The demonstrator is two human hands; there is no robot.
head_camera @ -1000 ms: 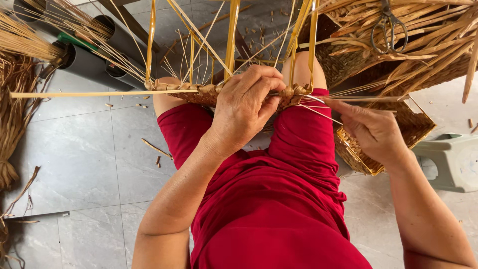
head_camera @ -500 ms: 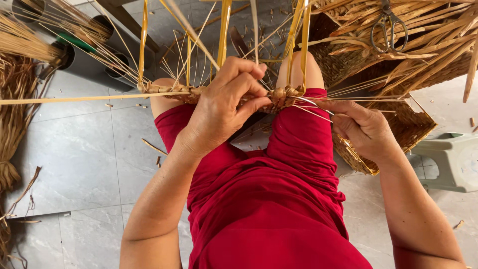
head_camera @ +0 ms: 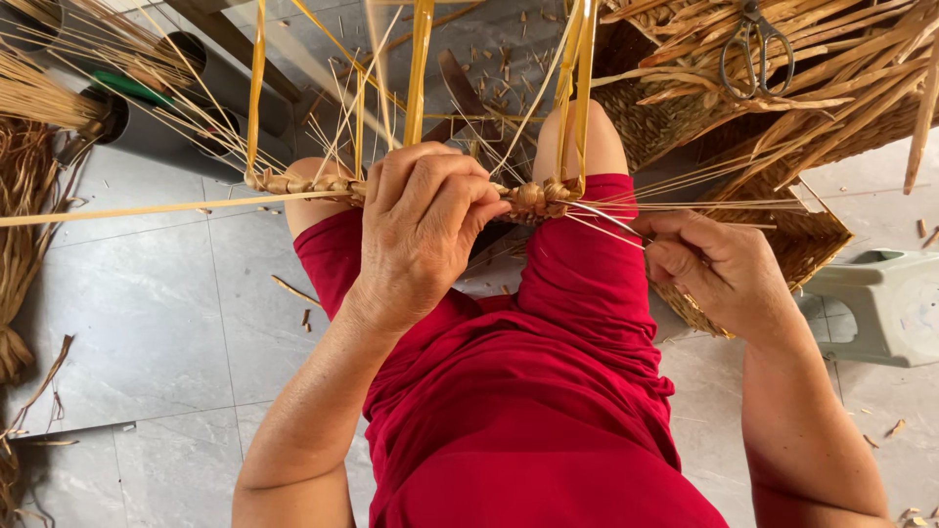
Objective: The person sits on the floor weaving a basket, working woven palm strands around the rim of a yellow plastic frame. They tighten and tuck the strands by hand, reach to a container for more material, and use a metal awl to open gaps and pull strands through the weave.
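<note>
Left hand point(head_camera: 425, 230) shifted right along braid point(head_camera: 533, 198); right hand point(head_camera: 719, 269) pinches strands point(head_camera: 685, 205)

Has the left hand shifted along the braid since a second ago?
Yes. The left hand slid left along the braid, away from the person's right knee; the scissors stayed put.

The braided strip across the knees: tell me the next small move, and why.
Probably pull the thin strands taut with the right hand, since they fan loosely rightward from the braided strip while the left hand pinches it.
</note>
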